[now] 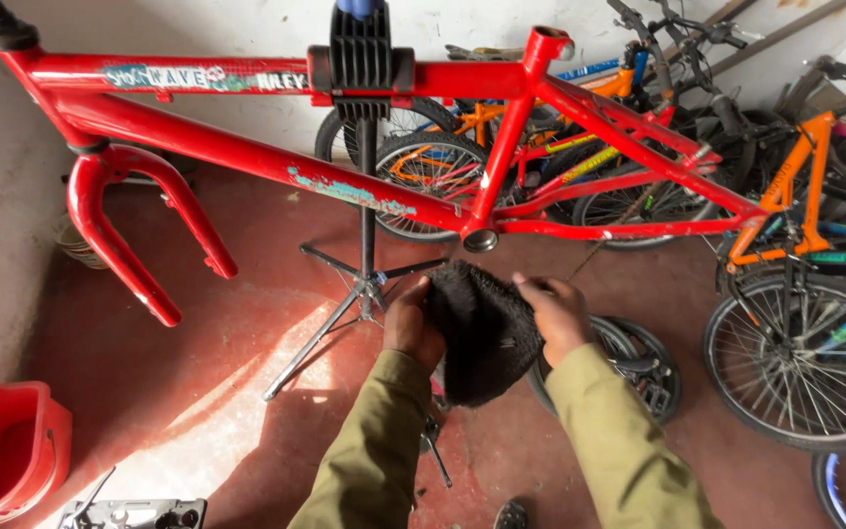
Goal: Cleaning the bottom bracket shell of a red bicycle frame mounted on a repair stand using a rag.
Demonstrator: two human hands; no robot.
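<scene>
Held one dark fuzzy cloth (482, 333) between both hands, near centre, just below the bottom bracket shell (480, 239) of the red bike frame (247, 147). Left hand (411, 328) closed on the cloth's left edge, fingers curled into the pile. Right hand (555, 313) closed on the upper right edge, thumb and fingers pinched over it. Cloth hung slack between the two grips, apart from the frame, not touching it.

Handling, judged: soft, limp, light; thick knit or fleece, no stiffness, no fragility. Likely grippy rather than slick. Best taken by the edges or bunched in a fist; would drape and fold anywhere else.

Counted: one cloth, two hands, one red frame with one fork (119, 225), no wheels fitted. One work stand (364, 147) with clamp on the top tube, tripod legs spread on the red floor. One red bucket (7, 451) near left. One loose wheel (638, 362) flat on the floor, right of the hands. Several parked bikes (795, 196) far right, orange and red; exact number unclear, overlapping. Some grey tool or part (134, 511) at the near edge, cropped.
</scene>
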